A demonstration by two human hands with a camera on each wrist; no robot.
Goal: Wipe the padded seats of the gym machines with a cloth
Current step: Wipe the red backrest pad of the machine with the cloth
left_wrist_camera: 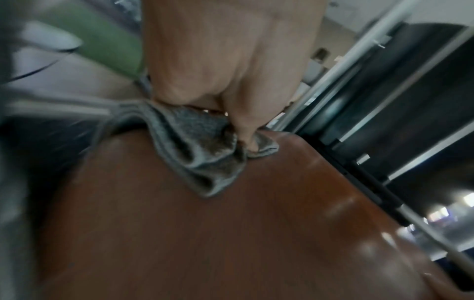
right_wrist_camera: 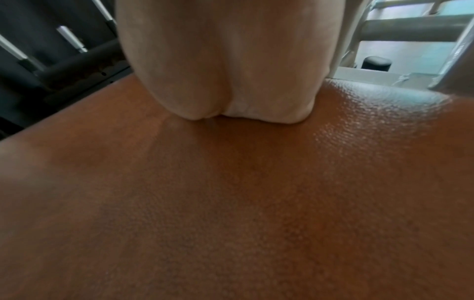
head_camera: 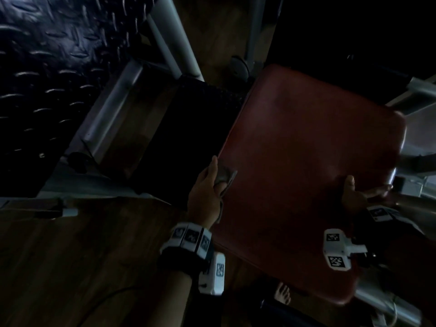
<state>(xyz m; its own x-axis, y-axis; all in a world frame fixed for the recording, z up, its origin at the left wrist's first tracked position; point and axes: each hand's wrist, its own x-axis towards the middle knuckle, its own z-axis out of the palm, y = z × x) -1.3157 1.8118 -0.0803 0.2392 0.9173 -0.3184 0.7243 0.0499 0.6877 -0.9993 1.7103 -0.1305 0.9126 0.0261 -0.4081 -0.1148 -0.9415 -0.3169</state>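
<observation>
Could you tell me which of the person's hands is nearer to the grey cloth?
The left. The left hand grips the grey cloth at the left edge of the red padded seat; the right hand rests on the seat's opposite edge, apart from it.

A black diamond-plate footplate [head_camera: 47, 67] lies well off to the left — grey frame tubes [head_camera: 174, 41] beside it. Wood-grain floor [head_camera: 70, 267] spreads below.
</observation>
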